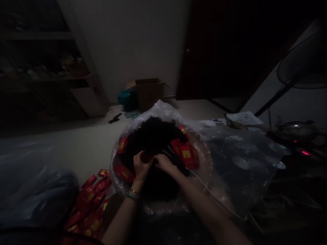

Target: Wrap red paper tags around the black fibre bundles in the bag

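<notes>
My left hand and my right hand meet over a clear plastic bag filled with a dark fibrous mass. Both pinch a small reddish piece between them; the dim light hides what it is. Red packets with gold squares lie inside the bag around the dark mass. A bangle sits on my left wrist. A thin white cord runs under my right forearm.
A pile of the same red packets lies at lower left beside a bluish plastic bag. A cardboard box stands by the far wall, shelves at left, a fan and cookware at right.
</notes>
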The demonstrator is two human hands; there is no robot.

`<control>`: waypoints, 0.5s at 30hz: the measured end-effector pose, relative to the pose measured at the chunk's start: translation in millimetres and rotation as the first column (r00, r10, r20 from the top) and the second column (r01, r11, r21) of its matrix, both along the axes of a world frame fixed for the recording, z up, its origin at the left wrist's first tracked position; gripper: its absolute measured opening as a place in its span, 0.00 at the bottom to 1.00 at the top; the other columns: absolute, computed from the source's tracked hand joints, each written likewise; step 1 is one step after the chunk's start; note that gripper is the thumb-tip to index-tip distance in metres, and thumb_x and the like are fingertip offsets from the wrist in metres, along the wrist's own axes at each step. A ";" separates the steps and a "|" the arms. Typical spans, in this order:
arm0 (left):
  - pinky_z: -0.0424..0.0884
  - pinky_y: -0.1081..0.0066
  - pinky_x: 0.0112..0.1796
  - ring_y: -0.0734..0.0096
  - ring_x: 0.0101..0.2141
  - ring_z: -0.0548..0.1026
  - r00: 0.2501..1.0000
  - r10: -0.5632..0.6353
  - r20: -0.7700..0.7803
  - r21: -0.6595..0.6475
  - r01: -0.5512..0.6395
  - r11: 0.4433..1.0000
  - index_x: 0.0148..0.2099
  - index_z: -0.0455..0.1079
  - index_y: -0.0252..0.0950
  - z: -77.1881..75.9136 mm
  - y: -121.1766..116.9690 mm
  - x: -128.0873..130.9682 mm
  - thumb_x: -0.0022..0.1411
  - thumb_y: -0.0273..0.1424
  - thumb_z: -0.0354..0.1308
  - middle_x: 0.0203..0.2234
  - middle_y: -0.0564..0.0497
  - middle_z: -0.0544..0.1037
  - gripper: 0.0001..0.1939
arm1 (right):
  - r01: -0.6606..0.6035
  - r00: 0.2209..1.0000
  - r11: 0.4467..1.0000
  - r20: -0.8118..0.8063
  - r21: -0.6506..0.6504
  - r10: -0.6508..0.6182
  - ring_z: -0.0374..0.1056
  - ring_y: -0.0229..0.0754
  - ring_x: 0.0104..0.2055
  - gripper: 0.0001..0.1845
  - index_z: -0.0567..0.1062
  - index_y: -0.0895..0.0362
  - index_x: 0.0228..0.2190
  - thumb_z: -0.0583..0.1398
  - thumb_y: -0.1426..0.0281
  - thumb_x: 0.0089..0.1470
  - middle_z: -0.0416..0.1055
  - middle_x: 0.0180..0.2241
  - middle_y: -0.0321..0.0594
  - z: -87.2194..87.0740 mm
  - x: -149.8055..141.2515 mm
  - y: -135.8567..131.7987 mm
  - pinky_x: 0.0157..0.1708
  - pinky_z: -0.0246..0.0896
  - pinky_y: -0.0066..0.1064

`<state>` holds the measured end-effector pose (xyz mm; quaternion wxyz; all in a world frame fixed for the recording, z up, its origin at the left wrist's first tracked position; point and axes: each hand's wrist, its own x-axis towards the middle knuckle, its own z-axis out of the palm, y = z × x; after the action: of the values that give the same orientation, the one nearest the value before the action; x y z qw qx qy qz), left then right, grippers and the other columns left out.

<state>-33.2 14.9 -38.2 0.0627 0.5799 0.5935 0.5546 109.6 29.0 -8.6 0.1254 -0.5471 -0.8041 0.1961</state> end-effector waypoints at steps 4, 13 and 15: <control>0.71 0.62 0.38 0.60 0.37 0.72 0.999 -0.030 -0.017 0.020 0.030 0.999 0.45 0.67 0.35 3.6 -1.9 3.2 0.47 0.38 0.65 0.34 0.46 0.73 0.23 | 0.067 0.984 0.998 -0.164 -0.006 -0.067 0.72 0.38 0.35 0.13 0.77 0.55 0.34 0.59 0.78 0.45 0.77 0.33 0.37 19.1 26.1 8.7 0.35 0.64 0.26; 0.70 0.61 0.38 0.60 0.37 0.71 0.998 -0.051 -0.046 0.033 0.052 0.998 0.44 0.67 0.36 5.6 -3.0 5.4 0.47 0.36 0.65 0.34 0.47 0.73 0.22 | 0.075 0.851 0.996 -0.523 0.051 -0.037 0.72 0.40 0.33 0.13 0.78 0.56 0.33 0.61 0.76 0.42 0.77 0.31 0.37 86.1 15.3 6.5 0.34 0.66 0.28; 0.70 0.61 0.38 0.61 0.37 0.71 0.997 -0.058 -0.043 0.028 0.059 0.998 0.45 0.67 0.36 4.7 -3.0 4.9 0.47 0.36 0.65 0.35 0.47 0.73 0.22 | 0.053 0.870 0.996 -0.493 0.072 -0.010 0.72 0.39 0.33 0.16 0.78 0.55 0.36 0.61 0.78 0.42 0.77 0.31 0.36 90.6 6.1 3.3 0.35 0.66 0.28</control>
<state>-28.3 12.0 -33.5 0.0579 0.6096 0.5692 0.5486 115.7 32.3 82.0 0.3517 -0.4865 -0.7440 0.2933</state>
